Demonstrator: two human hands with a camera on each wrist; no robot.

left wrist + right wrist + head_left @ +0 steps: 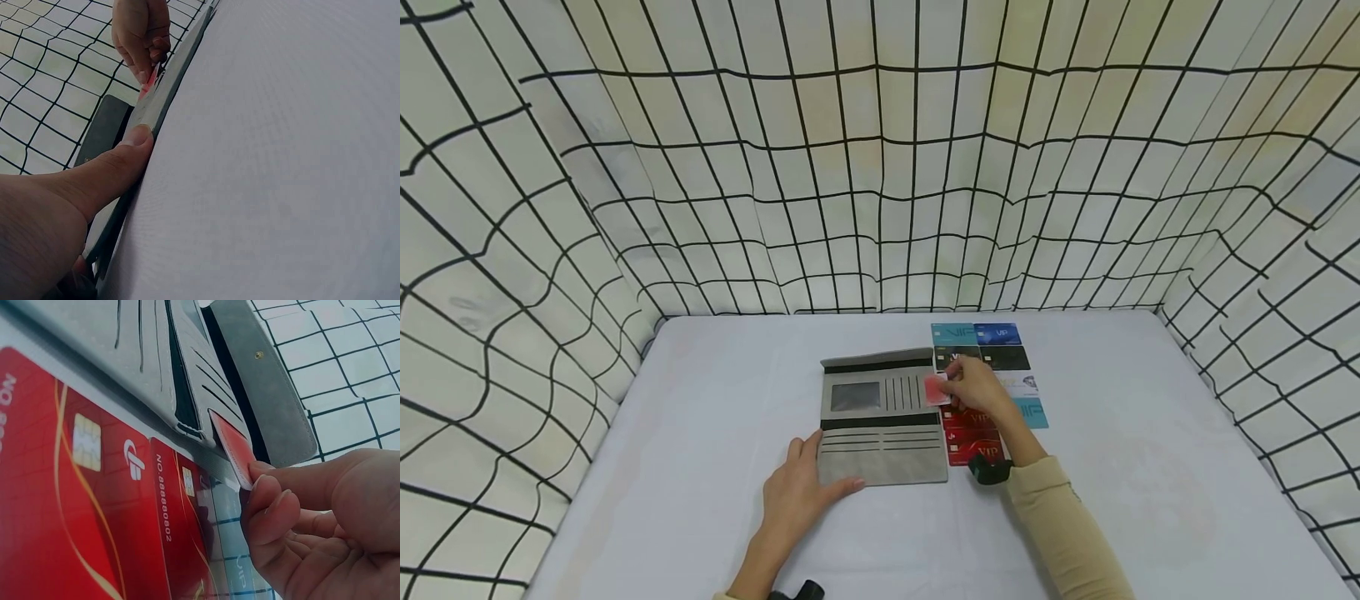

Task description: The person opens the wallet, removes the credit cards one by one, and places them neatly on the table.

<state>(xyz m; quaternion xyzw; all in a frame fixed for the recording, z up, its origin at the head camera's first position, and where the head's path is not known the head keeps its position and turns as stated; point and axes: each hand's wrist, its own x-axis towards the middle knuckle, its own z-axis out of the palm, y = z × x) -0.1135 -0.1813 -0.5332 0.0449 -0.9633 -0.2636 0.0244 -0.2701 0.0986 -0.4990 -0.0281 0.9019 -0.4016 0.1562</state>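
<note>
A grey long wallet (891, 467) lies unfolded on the table, its card slots and clear window facing up. My left hand (793, 487) holds its near left corner, thumb (134, 140) on the near edge and fingers along the left side. Between thumb and fingertips, my right hand (979, 387) pinches a pinkish-red card (236, 447) at the wallet's right edge. In the right wrist view, part of this card sits inside a slot in the far panel, and its outer end sticks out.
Right of the wallet lie several cards: red VIP cards (973, 450), a black card (1006, 358), a blue card (998, 334) and teal cards (953, 334). The white-covered table (715, 400) is enclosed by black netting (880, 200) at the back and sides.
</note>
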